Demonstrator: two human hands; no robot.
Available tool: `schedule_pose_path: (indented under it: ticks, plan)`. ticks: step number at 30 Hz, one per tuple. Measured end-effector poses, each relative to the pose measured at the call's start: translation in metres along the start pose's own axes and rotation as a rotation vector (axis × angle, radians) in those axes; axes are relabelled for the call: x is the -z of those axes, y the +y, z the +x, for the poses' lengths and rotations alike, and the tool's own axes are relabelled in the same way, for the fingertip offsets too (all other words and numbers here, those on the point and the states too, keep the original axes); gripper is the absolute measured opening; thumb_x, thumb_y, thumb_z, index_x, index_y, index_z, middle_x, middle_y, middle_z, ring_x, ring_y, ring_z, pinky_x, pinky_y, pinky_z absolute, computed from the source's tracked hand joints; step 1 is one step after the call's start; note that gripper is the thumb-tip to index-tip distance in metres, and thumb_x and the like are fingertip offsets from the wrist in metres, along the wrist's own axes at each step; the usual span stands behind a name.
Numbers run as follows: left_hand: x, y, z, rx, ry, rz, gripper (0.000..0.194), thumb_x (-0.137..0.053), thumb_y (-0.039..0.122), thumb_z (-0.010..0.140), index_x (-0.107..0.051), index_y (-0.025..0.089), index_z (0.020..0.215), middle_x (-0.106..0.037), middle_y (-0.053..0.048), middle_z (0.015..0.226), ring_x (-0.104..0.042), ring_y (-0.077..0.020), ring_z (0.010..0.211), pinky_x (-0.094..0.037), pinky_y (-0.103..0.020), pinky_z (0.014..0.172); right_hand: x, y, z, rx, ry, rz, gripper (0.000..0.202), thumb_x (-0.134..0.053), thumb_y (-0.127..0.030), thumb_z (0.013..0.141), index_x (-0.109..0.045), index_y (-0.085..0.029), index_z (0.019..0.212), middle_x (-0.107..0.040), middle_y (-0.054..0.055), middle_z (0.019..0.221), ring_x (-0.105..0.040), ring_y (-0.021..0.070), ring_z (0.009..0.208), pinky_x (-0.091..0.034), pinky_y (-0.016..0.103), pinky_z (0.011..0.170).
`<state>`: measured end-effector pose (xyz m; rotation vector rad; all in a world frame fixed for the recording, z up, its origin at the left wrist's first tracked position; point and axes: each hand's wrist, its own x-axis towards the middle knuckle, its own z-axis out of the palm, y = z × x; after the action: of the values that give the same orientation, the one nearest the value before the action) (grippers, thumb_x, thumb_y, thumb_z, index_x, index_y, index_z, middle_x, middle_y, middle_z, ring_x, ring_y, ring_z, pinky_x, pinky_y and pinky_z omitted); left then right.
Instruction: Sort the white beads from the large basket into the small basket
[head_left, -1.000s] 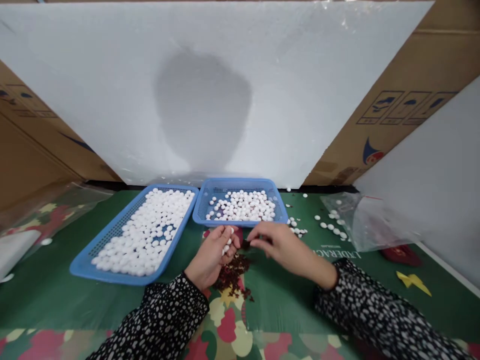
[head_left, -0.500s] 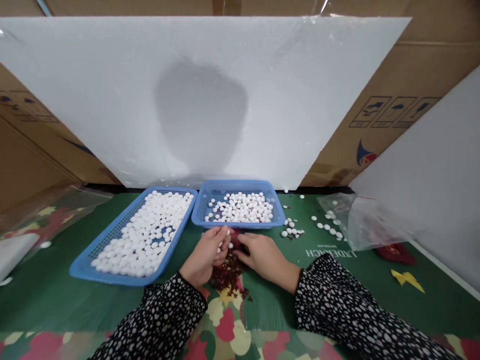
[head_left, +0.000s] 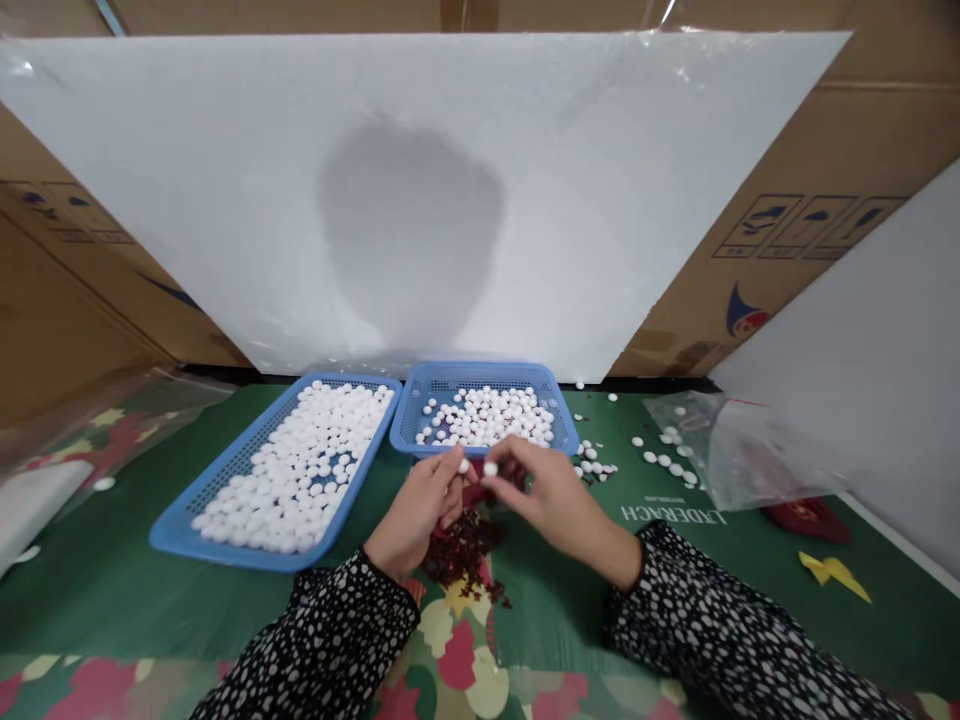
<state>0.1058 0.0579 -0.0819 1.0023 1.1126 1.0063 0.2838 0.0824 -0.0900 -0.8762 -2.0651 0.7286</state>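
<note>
My left hand point(head_left: 422, 505) is closed, with a small white ball point(head_left: 463, 466) pinched at its fingertips. Facing it closely, my right hand point(head_left: 551, 495) pinches another white ball point(head_left: 490, 469) between thumb and fingers. Both hands are just in front of the smaller blue basket point(head_left: 484, 452), which holds many white balls. Beneath the hands lies a loose heap of dark red-brown bits point(head_left: 463, 550), partly covered by them. To the left, a longer blue basket point(head_left: 247, 556) is filled with more white balls.
Loose white balls point(head_left: 592, 467) lie right of the smaller basket. A clear plastic bag point(head_left: 739, 455) with balls beside it, a dark red pouch point(head_left: 808, 520) and a yellow scrap point(head_left: 834, 574) are at the right. A white board point(head_left: 420, 220) leans against cardboard behind.
My right hand has risen from beside the dark bits and now shows a white ball in its pinch. The view has shifted slightly.
</note>
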Motion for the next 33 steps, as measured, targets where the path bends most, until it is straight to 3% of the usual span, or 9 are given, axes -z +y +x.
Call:
schedule_pose_path:
  ticks: [2, 5, 8, 11, 14, 22, 27, 30, 33]
  plan:
    - [0.0, 0.002, -0.001, 0.036, -0.034, 0.007, 0.038, -0.056, 0.054, 0.087, -0.057, 0.016, 0.08, -0.033, 0.007, 0.052, -0.027, -0.0064, 0.044, -0.013, -0.021, 0.042, 0.013, 0.007, 0.012, 0.035, 0.12, -0.106, 0.01, -0.058, -0.015, 0.095, -0.058, -0.02, 0.104, -0.062, 0.002, 0.089, -0.058, 0.0191, 0.075, -0.048, 0.03, 0.07]
    - [0.003, 0.003, -0.002, 0.064, -0.073, 0.038, 0.034, -0.062, 0.05, 0.084, -0.059, 0.016, 0.087, -0.042, 0.005, 0.063, -0.03, -0.0063, 0.05, -0.01, -0.021, 0.043, 0.023, 0.017, 0.016, 0.16, 0.204, -0.279, 0.017, -0.053, -0.017, 0.098, -0.059, -0.019, 0.114, -0.059, 0.01, 0.112, -0.055, 0.0277, 0.104, -0.044, 0.042, 0.091]
    - [0.004, 0.003, -0.002, 0.055, -0.101, 0.068, 0.031, -0.065, 0.046, 0.082, -0.061, 0.016, 0.092, -0.051, 0.002, 0.072, -0.031, -0.0065, 0.052, -0.011, -0.021, 0.043, 0.019, 0.023, -0.002, 0.211, 0.052, -0.286, 0.016, -0.048, -0.02, 0.103, -0.062, -0.021, 0.11, -0.062, 0.007, 0.097, -0.059, 0.0241, 0.091, -0.049, 0.037, 0.082]
    - [0.003, 0.002, -0.002, 0.076, -0.111, 0.063, 0.033, -0.067, 0.045, 0.079, -0.061, 0.016, 0.095, -0.057, 0.0, 0.076, -0.033, -0.0069, 0.053, -0.012, -0.02, 0.043, 0.008, 0.028, -0.024, 0.121, -0.09, -0.308, 0.015, -0.049, -0.019, 0.102, -0.064, -0.02, 0.106, -0.06, 0.006, 0.091, -0.06, 0.0219, 0.079, -0.051, 0.034, 0.072]
    - [0.001, 0.002, -0.003, 0.094, -0.119, 0.054, 0.035, -0.068, 0.045, 0.079, -0.06, 0.017, 0.098, -0.059, -0.001, 0.081, -0.036, -0.007, 0.054, -0.012, -0.02, 0.043, -0.002, 0.033, -0.032, 0.039, -0.119, -0.375, 0.012, -0.056, -0.015, 0.097, -0.065, -0.02, 0.103, -0.058, 0.005, 0.093, -0.06, 0.0212, 0.079, -0.051, 0.032, 0.071]
    - [0.002, -0.002, 0.0, 0.079, -0.147, 0.072, 0.036, -0.068, 0.045, 0.08, -0.055, 0.016, 0.099, -0.062, -0.002, 0.083, -0.036, -0.0068, 0.055, -0.014, -0.02, 0.044, -0.014, 0.032, -0.026, -0.003, -0.209, -0.603, 0.007, -0.064, -0.011, 0.091, -0.066, -0.017, 0.09, -0.056, 0.003, 0.086, -0.058, 0.0192, 0.069, -0.046, 0.028, 0.06]
    - [0.003, -0.005, 0.0, 0.065, -0.142, 0.082, 0.031, -0.067, 0.041, 0.082, -0.057, 0.015, 0.095, -0.065, -0.004, 0.086, -0.037, -0.007, 0.056, -0.017, -0.02, 0.047, -0.01, 0.02, -0.032, -0.024, -0.086, -0.166, 0.01, -0.059, -0.014, 0.095, -0.065, -0.019, 0.088, -0.062, 0.003, 0.089, -0.06, 0.0197, 0.08, -0.048, 0.03, 0.072]
    - [0.003, -0.004, -0.001, 0.048, -0.159, 0.047, 0.028, -0.067, 0.039, 0.083, -0.06, 0.014, 0.095, -0.063, -0.002, 0.082, -0.034, -0.0065, 0.055, -0.017, -0.02, 0.047, -0.007, 0.012, -0.033, -0.17, 0.052, 0.248, 0.009, -0.058, -0.023, 0.097, -0.065, -0.021, 0.091, -0.066, 0.002, 0.084, -0.063, 0.0188, 0.076, -0.05, 0.03, 0.07]
    - [0.001, -0.003, -0.002, 0.058, -0.174, 0.007, 0.03, -0.068, 0.039, 0.082, -0.061, 0.014, 0.098, -0.062, -0.001, 0.08, -0.034, -0.0061, 0.054, -0.016, -0.021, 0.047, -0.005, 0.006, -0.031, -0.276, 0.082, 0.539, 0.008, -0.064, -0.028, 0.092, -0.065, -0.02, 0.09, -0.07, 0.003, 0.082, -0.065, 0.0193, 0.075, -0.052, 0.031, 0.069]
